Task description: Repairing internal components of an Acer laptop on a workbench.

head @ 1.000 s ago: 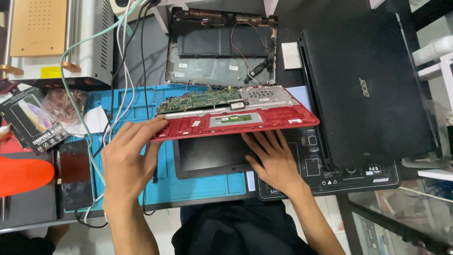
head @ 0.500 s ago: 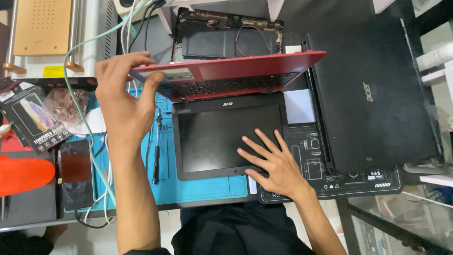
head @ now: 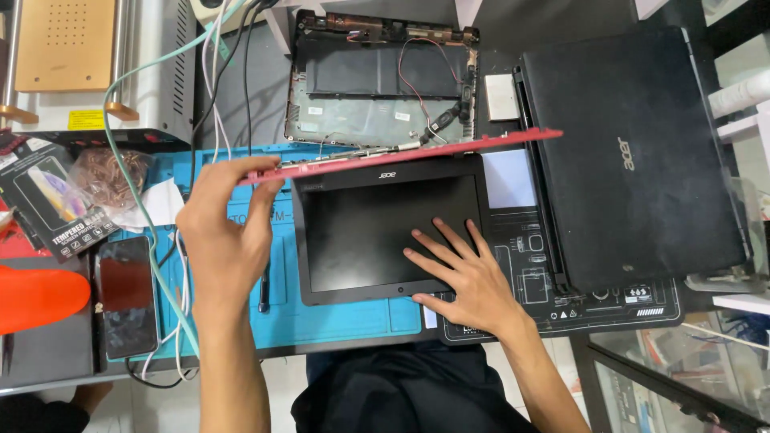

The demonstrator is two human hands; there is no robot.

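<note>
A cluttered repair bench seen from above, with a blue work mat [head: 353, 317] at the near middle and a black mat [head: 561, 309] to its right. The left hand [head: 220, 232] pinches the left end of a red laptop shell [head: 401, 154], thumb and fingers closed on its edge, holding it tipped up so only its thin edge shows, running from left to right above the bench. Below it lies a black screen panel [head: 385, 232], glass up, on the mats. The right hand [head: 465, 273] rests flat on the panel's near right corner, fingers spread, pinning it down. Just beyond the shell sits an opened laptop base [head: 377, 88] with loose wires showing. A closed black laptop [head: 634, 160] lies to the right. To the left are a dark phone [head: 124, 297], a boxed screen protector [head: 48, 208] and several cables [head: 152, 232]. The work appears to be at the point of lifting the shell away from the panel; going further seems to call for a steady hold on the panel.
</note>
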